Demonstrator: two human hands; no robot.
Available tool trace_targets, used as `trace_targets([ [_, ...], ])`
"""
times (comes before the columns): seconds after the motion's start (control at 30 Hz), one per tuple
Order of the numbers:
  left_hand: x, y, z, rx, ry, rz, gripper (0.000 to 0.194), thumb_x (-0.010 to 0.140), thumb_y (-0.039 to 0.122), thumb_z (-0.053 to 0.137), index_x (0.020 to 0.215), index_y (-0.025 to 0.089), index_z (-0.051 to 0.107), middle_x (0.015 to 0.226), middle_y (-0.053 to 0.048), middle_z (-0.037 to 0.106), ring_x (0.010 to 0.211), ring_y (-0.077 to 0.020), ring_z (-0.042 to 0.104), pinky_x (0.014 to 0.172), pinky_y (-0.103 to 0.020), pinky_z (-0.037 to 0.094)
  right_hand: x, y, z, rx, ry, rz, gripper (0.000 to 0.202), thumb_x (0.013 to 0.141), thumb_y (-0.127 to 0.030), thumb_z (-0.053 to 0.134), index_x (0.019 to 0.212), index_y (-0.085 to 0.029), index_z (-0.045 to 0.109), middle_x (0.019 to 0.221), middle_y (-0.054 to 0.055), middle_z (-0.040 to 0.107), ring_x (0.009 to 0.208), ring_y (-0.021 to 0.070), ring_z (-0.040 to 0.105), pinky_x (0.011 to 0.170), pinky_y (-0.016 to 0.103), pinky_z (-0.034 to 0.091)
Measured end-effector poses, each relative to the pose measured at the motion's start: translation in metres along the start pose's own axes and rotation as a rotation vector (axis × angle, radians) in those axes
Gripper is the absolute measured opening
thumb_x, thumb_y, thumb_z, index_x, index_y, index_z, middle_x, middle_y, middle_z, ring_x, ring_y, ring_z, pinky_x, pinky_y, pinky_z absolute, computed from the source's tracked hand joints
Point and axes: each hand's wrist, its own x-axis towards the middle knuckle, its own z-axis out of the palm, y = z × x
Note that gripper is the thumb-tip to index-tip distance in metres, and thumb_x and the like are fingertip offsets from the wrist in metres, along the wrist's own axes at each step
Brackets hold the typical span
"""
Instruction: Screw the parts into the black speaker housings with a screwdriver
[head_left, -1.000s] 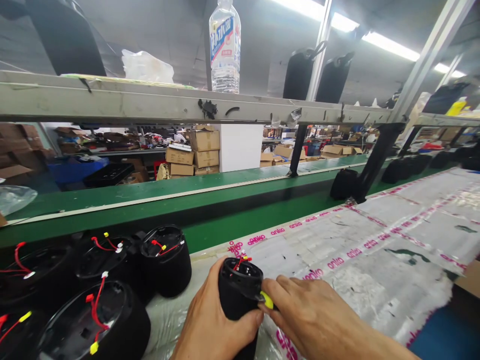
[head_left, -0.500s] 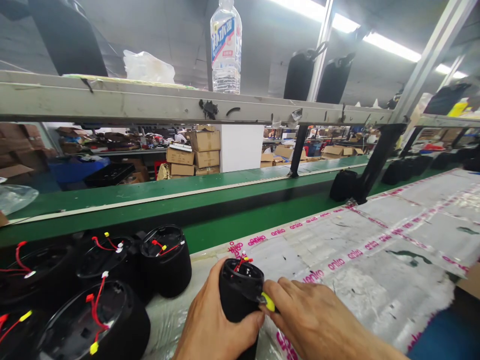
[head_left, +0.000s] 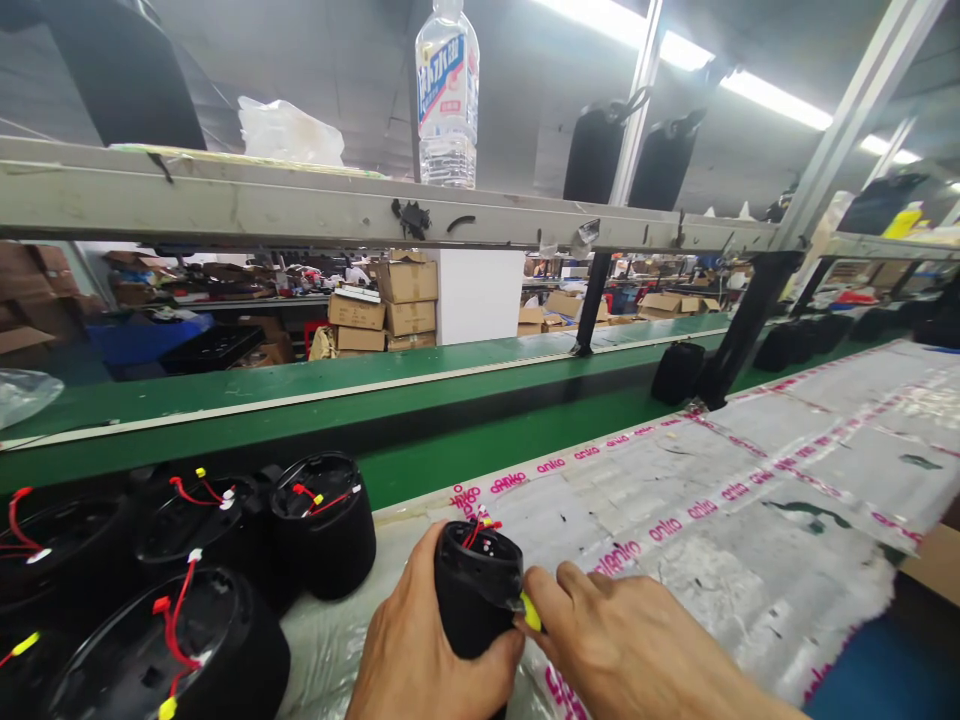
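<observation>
My left hand [head_left: 431, 640] is wrapped round a black cylindrical speaker housing [head_left: 476, 610], thumb across its near side. Its open end tilts up towards me, and red wires [head_left: 480, 530] with small connectors stick out of the rim. Closed in a pinch, my right hand [head_left: 607, 630] grips a yellow-handled blade [head_left: 531, 612], most of whose handle the fingers hide. The short metallic tip meets the right side of the housing, just below the rim. To the left stand several more black housings [head_left: 330, 540] with red wires and yellow or white connectors.
The bench [head_left: 675, 560] is covered with white plastic sheeting with pink printed tape. Behind it runs a green conveyor belt [head_left: 450, 440]. A metal shelf [head_left: 300, 205] crosses above, carrying a plastic bottle [head_left: 448, 100]. A black post [head_left: 739, 330] rises at the bench's far edge.
The view has shifted slightly, moving the scene a little to the left. Both hands keep their holds, and the blade's tip stays at the housing's right side.
</observation>
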Motion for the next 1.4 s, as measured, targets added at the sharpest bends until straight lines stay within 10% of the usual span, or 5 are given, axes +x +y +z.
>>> trace_targets([
  [0.6, 0.006, -0.009, 0.001, 0.03, -0.034, 0.013, 0.07, 0.065, 0.031, 0.072, 0.132, 0.024, 0.054, 0.123, -0.012, 0.073, 0.114, -0.0401, 0.068, 0.102, -0.057, 0.048, 0.004, 0.001, 0.003, 0.049, -0.055, 0.029, 0.025, 0.08, -0.01, 0.053, 0.097, -0.023, 0.041, 0.069, 0.0, 0.059, 0.045, 0.0191, 0.057, 0.042, 0.034, 0.018],
  [0.9, 0.02, -0.031, -0.018, -0.813, -0.602, -0.156, 0.066, 0.074, 0.053, 0.077, 0.129, 0.021, 0.059, 0.118, -0.01, 0.075, 0.106, -0.0321, 0.07, 0.092, -0.043, 0.053, -0.004, 0.009, 0.032, 0.294, 0.093, 0.088, 0.012, 0.101, -0.016, 0.037, 0.1, -0.023, 0.046, 0.073, -0.002, 0.065, 0.054, 0.02, 0.068, 0.045, 0.032, 0.033],
  [1.17, 0.013, -0.04, -0.02, -1.048, -0.623, -0.299, 0.063, 0.074, 0.052, 0.076, 0.126, 0.019, 0.064, 0.112, -0.012, 0.077, 0.104, -0.0314, 0.071, 0.092, -0.04, 0.051, -0.001, 0.004, 0.019, 0.556, 0.288, 0.061, 0.035, 0.113, -0.033, 0.02, 0.102, -0.023, 0.051, 0.078, -0.002, 0.068, 0.063, 0.0142, 0.068, 0.058, 0.028, 0.046],
  [1.4, 0.017, -0.04, -0.021, -0.916, -0.631, -0.14, 0.061, 0.077, 0.049, 0.078, 0.128, 0.019, 0.063, 0.11, -0.011, 0.073, 0.097, -0.0276, 0.068, 0.085, -0.036, 0.05, 0.005, 0.003, 0.02, 0.455, 0.126, 0.106, 0.028, 0.112, -0.033, 0.025, 0.1, -0.025, 0.049, 0.074, -0.003, 0.068, 0.056, 0.0209, 0.07, 0.046, 0.035, 0.036],
])
